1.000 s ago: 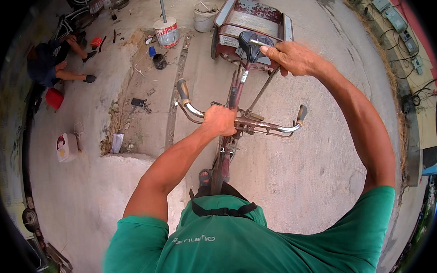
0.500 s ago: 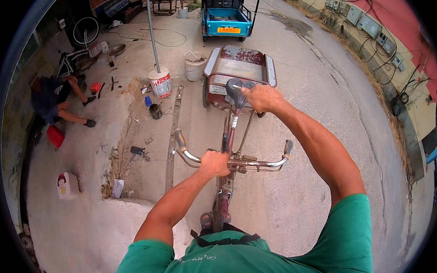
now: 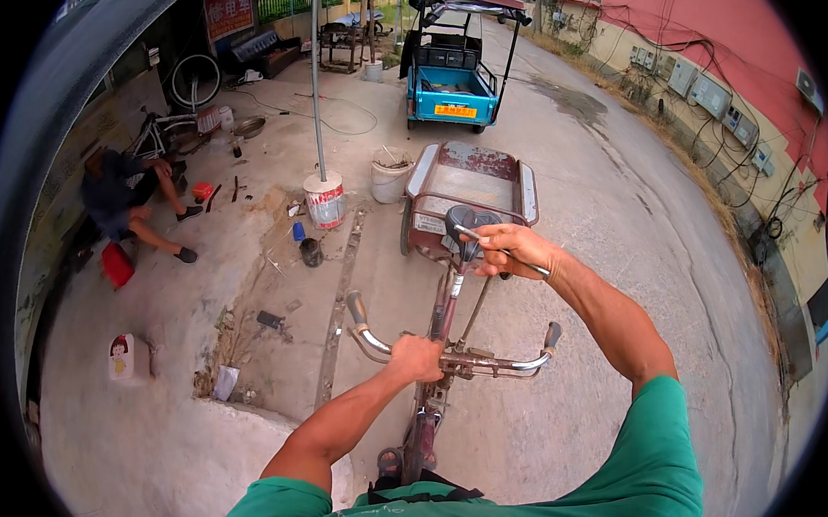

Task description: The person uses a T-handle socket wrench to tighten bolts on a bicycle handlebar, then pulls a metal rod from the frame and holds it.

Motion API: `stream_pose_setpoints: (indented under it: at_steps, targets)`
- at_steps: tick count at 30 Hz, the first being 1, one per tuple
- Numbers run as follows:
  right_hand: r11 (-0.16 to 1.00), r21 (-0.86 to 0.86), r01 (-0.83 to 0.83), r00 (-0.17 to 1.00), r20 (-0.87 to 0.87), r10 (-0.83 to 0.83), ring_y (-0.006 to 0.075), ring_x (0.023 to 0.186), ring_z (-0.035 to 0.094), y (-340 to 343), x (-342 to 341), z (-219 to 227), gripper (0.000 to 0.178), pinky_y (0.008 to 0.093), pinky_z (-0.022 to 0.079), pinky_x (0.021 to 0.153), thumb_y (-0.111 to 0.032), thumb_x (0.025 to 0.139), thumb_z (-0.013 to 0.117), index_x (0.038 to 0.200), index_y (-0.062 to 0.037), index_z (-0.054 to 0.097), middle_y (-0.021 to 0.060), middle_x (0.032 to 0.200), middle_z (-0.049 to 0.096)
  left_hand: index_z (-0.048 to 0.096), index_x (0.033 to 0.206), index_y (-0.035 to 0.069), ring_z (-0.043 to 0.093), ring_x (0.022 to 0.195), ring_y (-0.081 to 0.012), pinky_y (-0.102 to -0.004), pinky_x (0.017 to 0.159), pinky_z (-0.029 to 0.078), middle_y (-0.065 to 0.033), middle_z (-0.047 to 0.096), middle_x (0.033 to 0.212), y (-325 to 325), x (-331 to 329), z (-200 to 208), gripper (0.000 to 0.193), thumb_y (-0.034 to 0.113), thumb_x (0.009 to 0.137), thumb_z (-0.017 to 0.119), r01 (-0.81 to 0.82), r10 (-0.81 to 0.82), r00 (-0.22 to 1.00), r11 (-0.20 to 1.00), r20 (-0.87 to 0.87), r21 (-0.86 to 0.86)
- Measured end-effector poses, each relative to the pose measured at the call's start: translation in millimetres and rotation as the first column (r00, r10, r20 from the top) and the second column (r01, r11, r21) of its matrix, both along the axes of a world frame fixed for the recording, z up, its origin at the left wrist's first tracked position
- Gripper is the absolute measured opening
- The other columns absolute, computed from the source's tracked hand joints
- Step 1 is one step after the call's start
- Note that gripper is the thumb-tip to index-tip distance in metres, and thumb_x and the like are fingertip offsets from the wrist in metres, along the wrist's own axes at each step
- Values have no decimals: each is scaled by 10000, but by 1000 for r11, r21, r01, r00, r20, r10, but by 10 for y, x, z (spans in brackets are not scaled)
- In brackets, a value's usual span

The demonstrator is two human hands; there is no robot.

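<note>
A rusty maroon cargo tricycle [image 3: 444,320] stands in front of me, its handlebar [image 3: 502,364] toward me and its cargo bed [image 3: 477,178] farther off. My left hand [image 3: 416,357] is closed around the middle of the handlebar, by the stem. Just right of the dark saddle [image 3: 461,218], my right hand [image 3: 517,247] grips a slim metal rod-like tool [image 3: 528,265] slanting across the fingers; its exact kind is unclear. One end of the tool reaches over the saddle, the other sticks out near my wrist.
A seated person [image 3: 120,193] is at the left by the wall. A pole rises from a white-and-red bucket [image 3: 324,202], with another bucket [image 3: 390,178] beside it. A blue three-wheeler [image 3: 453,86] stands beyond the tricycle. Electrical boxes [image 3: 710,96] line the right wall.
My view has tilted up, showing more of the street. My right hand has turned and shifted slightly off the saddle, exposing the metal tool. My left hand stays on the handlebar.
</note>
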State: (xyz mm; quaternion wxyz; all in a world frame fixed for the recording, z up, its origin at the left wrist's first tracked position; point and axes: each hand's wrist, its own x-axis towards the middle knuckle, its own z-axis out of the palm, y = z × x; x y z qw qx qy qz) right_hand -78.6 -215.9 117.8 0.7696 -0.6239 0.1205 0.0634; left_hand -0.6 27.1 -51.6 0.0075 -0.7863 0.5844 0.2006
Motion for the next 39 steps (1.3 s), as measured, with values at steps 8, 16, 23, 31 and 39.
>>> stream_pose_setpoints:
  at_steps: [8,16,23,31,39]
  targets:
    - [679,330,656,735,-77,-673,199,579,590,208,67,-336,183,381,519,574,-159,1056,556,887,-99,519,2,641,521,723,1150,54,774,985,-349,-459,873,613,-172,793,1029,-55,44,-88,462,331,781,732,2,-2,1000,1000,-21,5]
    - [676,-419,606,784,461,-416,262,1358,565,40,-71,-377,509,428,437,1137,-133,935,558,1431,-56,641,115,1323,693,727,1157,70,768,1002,-342,-478,868,607,-172,791,1041,-79,-2,43,456,368,812,707,-4,4,1000,999,5,32]
    - [589,-507,629,643,765,-28,325,1291,581,-184,14,-670,352,465,370,1193,-211,930,427,823,0,688,150,1136,717,727,1154,67,767,1000,-343,-482,868,606,-175,789,1036,-122,4,-3,472,405,824,703,3,-4,1000,1000,27,26]
    - [230,-512,828,549,824,-141,342,959,648,9,82,-652,379,467,463,1001,-253,976,421,675,-75,566,94,795,651,740,1113,73,774,962,-340,-486,845,610,-162,793,1026,-92,-12,-19,487,457,815,722,15,-17,999,999,39,52]
    - [361,-600,714,634,773,31,391,1489,401,118,-226,-686,585,513,281,1226,-520,1080,339,1286,-61,637,174,1458,563,737,1071,79,767,928,-350,-489,818,601,-163,787,991,-96,16,-103,457,428,778,760,-4,5,998,1000,56,-14]
